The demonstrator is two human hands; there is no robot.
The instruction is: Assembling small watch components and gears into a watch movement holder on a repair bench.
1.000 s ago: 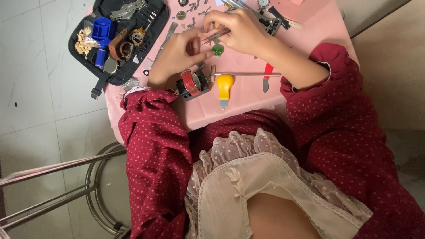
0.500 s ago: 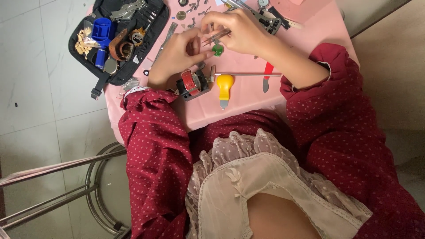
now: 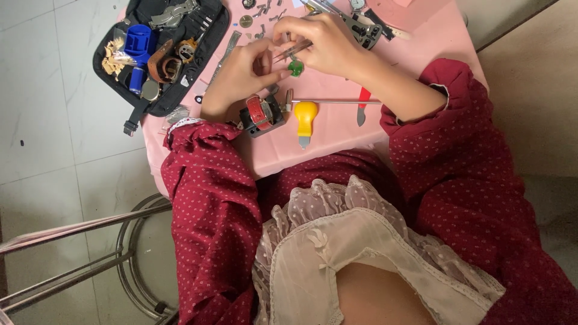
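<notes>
Unmoved, both hands point(image 3: 289, 57) pinch tweezers point(image 3: 293, 50) above green piece point(image 3: 295, 67).

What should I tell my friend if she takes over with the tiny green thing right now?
Left hand: pinches the small green piece from the left.
Right hand: holds thin tweezers, tips down at the green piece.
Nearby on the pink table: red-strapped watch in a holder, yellow-handled tool, red-handled tool, open black tool case.
Done: piece is gripped above the table.
Left: cannot tell from this view.
</notes>
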